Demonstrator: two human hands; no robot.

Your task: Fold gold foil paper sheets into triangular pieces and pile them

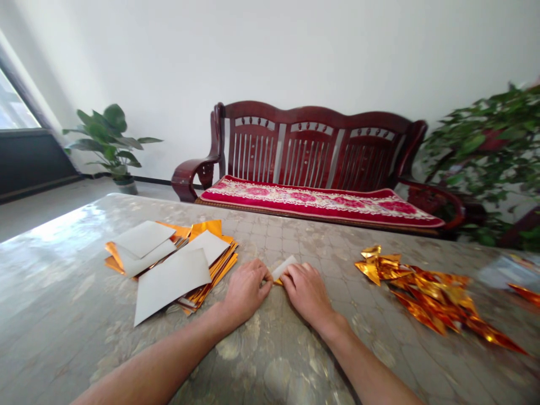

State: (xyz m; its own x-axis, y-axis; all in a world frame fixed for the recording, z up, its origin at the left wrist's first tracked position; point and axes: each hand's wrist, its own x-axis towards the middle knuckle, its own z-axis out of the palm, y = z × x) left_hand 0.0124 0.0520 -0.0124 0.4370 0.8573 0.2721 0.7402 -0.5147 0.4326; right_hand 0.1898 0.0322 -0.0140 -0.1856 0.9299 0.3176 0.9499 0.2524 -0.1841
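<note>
Between my two hands, low over the table, is a small piece of paper point(284, 266), white on one face with a strip of gold at its lower edge. My left hand point(248, 286) pinches its left end with curled fingers. At the right end, my right hand point(307, 289) grips it the same way. To the left lies a loose stack of gold and white sheets point(172, 277), some with the white face up. Several folded shiny gold pieces point(439, 295) are heaped on the right.
The table point(278, 360) has a patterned, glossy cover. Beyond its far edge stands a dark red wooden bench point(312, 152) with a red floral cushion point(316, 199). Potted plants flank it, and a clear plastic bag point(506, 272) lies at the table's right side.
</note>
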